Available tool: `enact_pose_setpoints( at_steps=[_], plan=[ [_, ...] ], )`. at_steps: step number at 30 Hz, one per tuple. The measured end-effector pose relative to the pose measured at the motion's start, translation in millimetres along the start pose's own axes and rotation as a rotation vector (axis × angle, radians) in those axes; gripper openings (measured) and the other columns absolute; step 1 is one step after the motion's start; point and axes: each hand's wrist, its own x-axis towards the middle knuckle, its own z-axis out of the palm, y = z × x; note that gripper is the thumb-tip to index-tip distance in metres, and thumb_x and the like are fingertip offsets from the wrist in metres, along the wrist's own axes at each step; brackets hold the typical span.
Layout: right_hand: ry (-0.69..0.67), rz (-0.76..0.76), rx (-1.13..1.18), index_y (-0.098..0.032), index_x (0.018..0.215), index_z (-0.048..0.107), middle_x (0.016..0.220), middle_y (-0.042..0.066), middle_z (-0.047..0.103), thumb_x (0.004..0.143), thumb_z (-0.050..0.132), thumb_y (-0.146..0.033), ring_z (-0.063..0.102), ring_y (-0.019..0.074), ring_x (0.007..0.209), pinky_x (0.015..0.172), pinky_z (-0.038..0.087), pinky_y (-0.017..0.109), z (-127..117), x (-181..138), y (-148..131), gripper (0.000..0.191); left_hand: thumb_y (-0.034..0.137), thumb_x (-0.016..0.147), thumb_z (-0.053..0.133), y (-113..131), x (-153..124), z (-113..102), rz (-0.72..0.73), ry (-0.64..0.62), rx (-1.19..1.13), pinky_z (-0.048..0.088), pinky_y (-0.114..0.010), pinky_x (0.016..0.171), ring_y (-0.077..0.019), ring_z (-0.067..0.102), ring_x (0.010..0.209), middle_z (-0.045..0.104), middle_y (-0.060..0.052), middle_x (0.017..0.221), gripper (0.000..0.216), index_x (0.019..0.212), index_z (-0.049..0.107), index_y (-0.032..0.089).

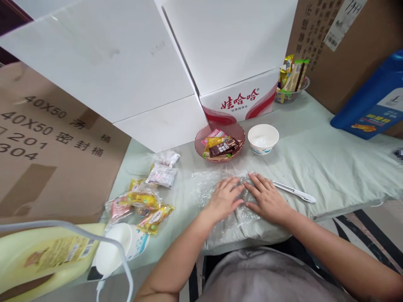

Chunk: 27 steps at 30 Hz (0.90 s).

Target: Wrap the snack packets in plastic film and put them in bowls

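Note:
A clear plastic sheet or bag (201, 191) lies spread on the pale green cloth, wrinkled and shiny. My left hand (224, 199) rests flat on it with the fingers spread. Beside it, my right hand (267, 200) also presses flat on the plastic, its fingers stretched out toward the left. A white-handled utility knife (297, 193) lies just right of my right hand, one end close to the fingers. Beyond the hands stand a pink glass bowl (201, 142) of wrapped snacks and a white paper bowl (263, 147) with something whitish inside.
Wrapped snack packets (145, 199) lie at the left, near tipped paper bowls (138, 241) and a yellow jug (53, 260) with a cable (78, 230) across it. White boxes (239, 100) stand behind. At right are a snack-filled clear bowl (297, 93) and a blue bottle (362, 113).

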Motion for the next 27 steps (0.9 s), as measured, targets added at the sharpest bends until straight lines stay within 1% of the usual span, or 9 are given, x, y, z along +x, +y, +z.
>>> enact_pose_setpoints(
  at_steps=[2, 4, 6, 9, 13, 16, 19, 23, 27],
  plan=[
    [0.004, 0.017, -0.008, -0.017, 0.143, 0.045, 0.158, 0.017, 0.027, 0.088, 0.058, -0.052, 0.024, 0.0386, 0.144, 0.109, 0.032, 0.057, 0.1, 0.4, -0.4, 0.067, 0.041, 0.083, 0.068, -17.1, -16.0, 7.8, -0.256, 0.051, 0.137, 0.038, -0.066, 0.101, -0.0413, 0.042, 0.133, 0.052, -0.017, 0.140, 0.051, 0.129, 0.056, 0.024],
    [0.021, 0.025, 0.010, -0.016, 0.141, 0.047, 0.157, 0.019, 0.027, 0.089, 0.057, -0.052, 0.021, 0.0390, 0.145, 0.109, 0.031, 0.058, -2.6, 0.4, 0.7, 0.065, 0.042, 0.084, 0.066, -31.8, -30.5, 4.7, -0.425, 0.116, 0.203, 0.036, -0.070, 0.100, -0.0465, 0.036, 0.136, 0.047, -0.022, 0.142, 0.055, 0.132, 0.054, 0.019],
    [0.066, 0.027, 0.067, -0.015, 0.136, 0.052, 0.154, 0.020, 0.033, 0.092, 0.053, -0.048, 0.025, 0.0373, 0.143, 0.109, 0.032, 0.058, -9.4, -1.7, 3.6, 0.055, 0.039, 0.089, 0.059, -36.2, -45.4, -7.0, -0.426, 0.181, 0.189, 0.036, -0.066, 0.103, -0.0435, 0.035, 0.137, 0.047, -0.022, 0.141, 0.048, 0.130, 0.054, 0.015],
    [0.105, -0.076, 0.231, -0.014, 0.130, 0.055, 0.141, 0.019, 0.051, 0.094, 0.049, -0.050, 0.036, 0.0324, 0.138, 0.108, 0.036, 0.053, -25.5, -11.0, 10.6, 0.052, 0.033, 0.092, 0.055, -22.9, -71.0, -29.8, -0.265, 0.201, 0.058, 0.042, -0.052, 0.106, -0.0311, 0.047, 0.129, 0.056, -0.015, 0.128, 0.034, 0.122, 0.058, 0.018],
    [-0.078, -0.313, 0.363, -0.016, 0.133, 0.053, 0.134, 0.015, 0.057, 0.083, 0.062, -0.060, 0.042, 0.0312, 0.135, 0.109, 0.038, 0.051, -42.4, -31.7, 17.9, 0.067, 0.037, 0.076, 0.074, 0.8, -107.5, -46.5, -0.178, -0.072, -0.094, 0.047, -0.049, 0.103, -0.0300, 0.050, 0.125, 0.060, -0.011, 0.123, 0.046, 0.118, 0.059, 0.024],
    [-0.147, -0.308, 0.376, -0.020, 0.114, 0.063, 0.129, 0.011, 0.062, 0.093, 0.056, -0.036, 0.046, 0.0270, 0.132, 0.108, 0.040, 0.049, -46.3, -46.7, 19.6, 0.027, 0.027, 0.073, 0.075, 5.1, -129.8, -47.7, -0.250, -0.235, -0.114, 0.042, -0.055, 0.107, -0.0332, 0.039, 0.137, 0.053, -0.010, 0.139, 0.042, 0.112, 0.059, 0.025],
    [-0.151, -0.252, 0.461, -0.020, 0.102, 0.063, 0.112, 0.009, 0.068, 0.097, 0.046, -0.020, 0.056, 0.0225, 0.119, 0.099, 0.047, 0.041, -51.1, -55.8, 19.4, 0.017, 0.016, 0.086, 0.056, 2.5, -142.7, -51.2, -0.303, -0.290, -0.221, 0.040, -0.051, 0.109, -0.0285, 0.035, 0.141, 0.053, -0.007, 0.140, 0.009, 0.090, 0.059, 0.022],
    [-0.203, -0.137, 0.562, -0.020, 0.098, 0.059, 0.095, 0.007, 0.068, 0.099, 0.041, -0.023, 0.064, 0.0184, 0.091, 0.080, 0.051, 0.034, -60.7, -57.1, 18.4, 0.019, 0.025, 0.095, 0.044, -0.4, -141.9, -61.5, -0.437, -0.306, -0.494, 0.049, -0.038, 0.096, -0.0217, 0.058, 0.117, 0.066, -0.007, 0.117, 0.014, 0.086, 0.054, 0.021],
    [-0.251, -0.118, 0.629, -0.020, 0.116, 0.057, 0.109, 0.011, 0.066, 0.092, 0.057, -0.041, 0.063, 0.0216, 0.100, 0.084, 0.052, 0.035, -61.2, -52.1, 16.1, 0.032, 0.037, 0.096, 0.044, -4.4, -128.2, -63.0, -0.599, -0.215, -0.589, 0.050, -0.027, 0.073, -0.0161, 0.065, 0.083, 0.067, -0.002, 0.086, 0.020, 0.087, 0.053, 0.021]
  ],
)
